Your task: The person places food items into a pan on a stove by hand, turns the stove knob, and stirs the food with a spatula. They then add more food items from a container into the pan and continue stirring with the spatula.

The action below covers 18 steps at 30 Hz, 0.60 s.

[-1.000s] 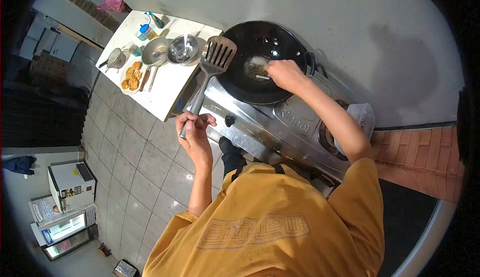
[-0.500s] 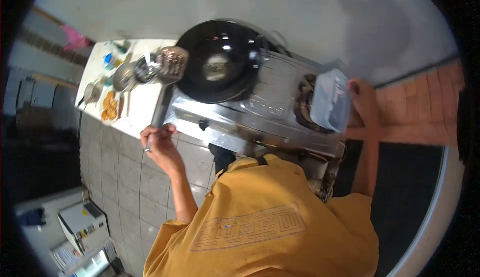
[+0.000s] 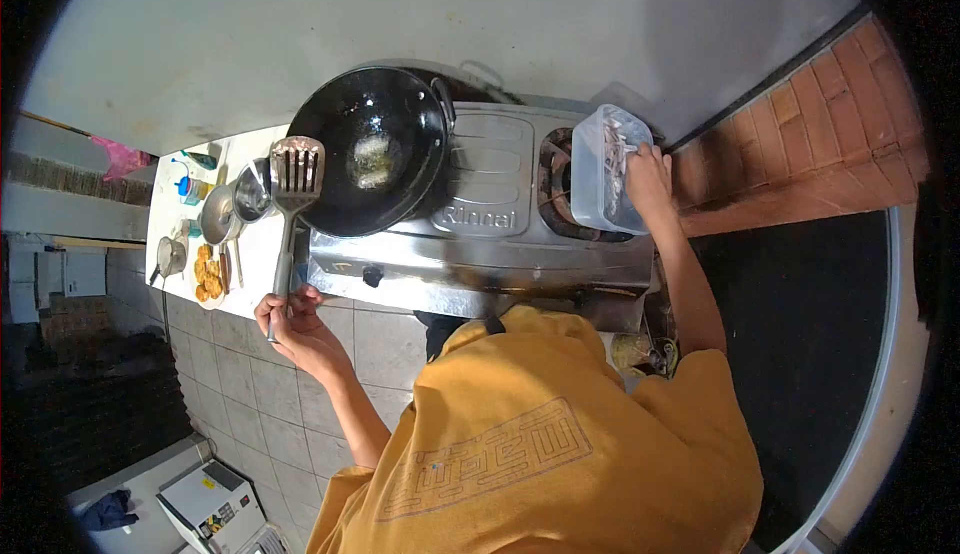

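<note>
Slotted metal spatula with a long grey handle [image 3: 287,242] stands raised in a cook's left hand [image 3: 300,332], seen from the head camera, its blade overlapping the near-left rim of a round black wok [image 3: 410,189]; whether the two touch cannot be told. Fingers and thumb of the left hand are curled about the lower handle, gripping it, the handle's end showing beyond the fingers.

At the other end of a stainless-steel gas stove [image 3: 430,256], the right hand [image 3: 650,179] reaches to a translucent rectangular plastic container [image 3: 588,189], fingers bent over its right side beside the pale, narrow pieces [image 3: 614,169] inside. How far the fingers are parted, and whether they have hold of anything, cannot be told. The container sits over a dark round burner [image 3: 553,189], near a red-brick ledge [image 3: 800,144].

A pale, glistening patch [image 3: 372,159] lies in the bottom of the wok, whose loop handle points toward the container.

To the left of the stove, a white bench [image 3: 262,269] carries a plate [image 3: 208,304] of golden-brown pieces, two metal bowls side by side, a wire-mesh strainer [image 3: 171,257], a blue-topped jar [image 3: 187,188] and a small green bottle [image 3: 203,160]. The cook wears a mustard-yellow shirt [image 3: 490,414] with an outlined pattern.
</note>
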Tool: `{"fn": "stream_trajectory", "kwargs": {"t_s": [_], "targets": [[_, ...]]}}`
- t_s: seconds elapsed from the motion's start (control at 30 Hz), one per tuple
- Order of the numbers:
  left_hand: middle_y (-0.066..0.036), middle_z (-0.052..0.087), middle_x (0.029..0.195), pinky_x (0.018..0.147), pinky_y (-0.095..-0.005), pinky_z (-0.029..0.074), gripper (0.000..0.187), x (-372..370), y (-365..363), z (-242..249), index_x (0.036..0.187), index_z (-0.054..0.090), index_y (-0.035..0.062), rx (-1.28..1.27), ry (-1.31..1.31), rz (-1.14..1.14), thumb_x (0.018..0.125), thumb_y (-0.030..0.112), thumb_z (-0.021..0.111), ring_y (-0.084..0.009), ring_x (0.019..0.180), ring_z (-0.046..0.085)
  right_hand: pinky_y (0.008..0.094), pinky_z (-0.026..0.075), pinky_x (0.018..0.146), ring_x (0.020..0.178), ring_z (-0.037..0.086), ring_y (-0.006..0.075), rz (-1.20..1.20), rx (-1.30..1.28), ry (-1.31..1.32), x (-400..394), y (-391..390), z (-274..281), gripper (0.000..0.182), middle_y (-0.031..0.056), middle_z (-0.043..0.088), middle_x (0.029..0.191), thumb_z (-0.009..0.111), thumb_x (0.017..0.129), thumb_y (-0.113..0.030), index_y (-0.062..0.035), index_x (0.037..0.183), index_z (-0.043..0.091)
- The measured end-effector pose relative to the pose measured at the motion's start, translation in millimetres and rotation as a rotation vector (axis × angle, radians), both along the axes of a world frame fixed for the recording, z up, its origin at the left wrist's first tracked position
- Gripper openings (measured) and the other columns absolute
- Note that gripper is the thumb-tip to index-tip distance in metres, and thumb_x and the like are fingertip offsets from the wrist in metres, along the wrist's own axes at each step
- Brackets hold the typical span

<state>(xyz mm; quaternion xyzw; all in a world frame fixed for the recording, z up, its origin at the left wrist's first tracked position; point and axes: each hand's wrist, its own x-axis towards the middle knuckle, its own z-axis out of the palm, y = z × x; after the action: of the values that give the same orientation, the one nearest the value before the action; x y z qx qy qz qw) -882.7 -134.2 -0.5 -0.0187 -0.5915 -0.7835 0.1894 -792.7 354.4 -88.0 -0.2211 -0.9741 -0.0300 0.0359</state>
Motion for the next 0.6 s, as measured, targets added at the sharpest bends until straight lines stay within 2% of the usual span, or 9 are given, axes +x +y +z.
{"fn": "stream_trajectory", "kwargs": {"t_s": [0.17,0.3,0.37,0.5,0.6], "targets": [[-0.006,0.051,0.077,0.066,-0.0266,0.051,0.021,1,2,-1,0.1,0.051,0.0077,-0.013,-0.007,0.018,0.097,0.029,0.048,-0.0178,0.075,0.06,0.0455,0.039,0.094,0.11,0.054,0.0307,0.005,0.038,0.021,-4,1,-9,0.022,0.016,0.063,0.111,0.061,0.081,-0.003,-0.0012,0.101,0.071],[-0.006,0.052,0.078,0.065,-0.0261,0.051,0.021,-1,2,0,0.1,0.05,0.0078,-0.02,-0.009,0.019,0.096,0.029,0.048,-0.0176,0.075,0.061,0.0453,0.039,0.094,0.11,0.054,0.0302,-0.003,0.034,0.004,-5,2,-12,0.022,0.0149,0.063,0.11,0.063,0.08,-0.004,-0.0017,0.101,0.071],[-0.007,0.053,0.078,0.066,-0.0259,0.051,0.021,-3,0,-1,0.099,0.05,0.0077,-0.016,-0.005,-0.015,0.096,0.028,0.049,-0.0178,0.075,0.061,0.0433,0.037,0.089,0.108,0.053,0.0281,0.02,0.064,0.017,-4,5,-15,0.025,0.0102,0.061,0.108,0.072,0.079,-0.015,-0.0056,0.102,0.068],[-0.007,0.052,0.078,0.066,-0.026,0.051,0.021,-5,1,0,0.099,0.05,0.0074,-0.015,-0.003,-0.012,0.096,0.028,0.049,-0.0181,0.076,0.061,0.0432,0.037,0.089,0.108,0.053,0.0276,0.033,0.091,0.019,-4,9,-21,0.026,0.0097,0.061,0.108,0.072,0.079,-0.015,-0.0064,0.103,0.068],[-0.004,0.044,0.074,0.067,-0.0304,0.05,0.017,-6,4,2,0.099,0.048,0.0055,-0.018,-0.002,0.009,0.099,0.023,0.044,-0.0203,0.072,0.057,0.0429,0.037,0.089,0.108,0.053,0.0276,0.039,0.11,0.016,-4,9,-22,0.028,0.0096,0.061,0.108,0.073,0.078,-0.015,-0.0072,0.104,0.068]]}}
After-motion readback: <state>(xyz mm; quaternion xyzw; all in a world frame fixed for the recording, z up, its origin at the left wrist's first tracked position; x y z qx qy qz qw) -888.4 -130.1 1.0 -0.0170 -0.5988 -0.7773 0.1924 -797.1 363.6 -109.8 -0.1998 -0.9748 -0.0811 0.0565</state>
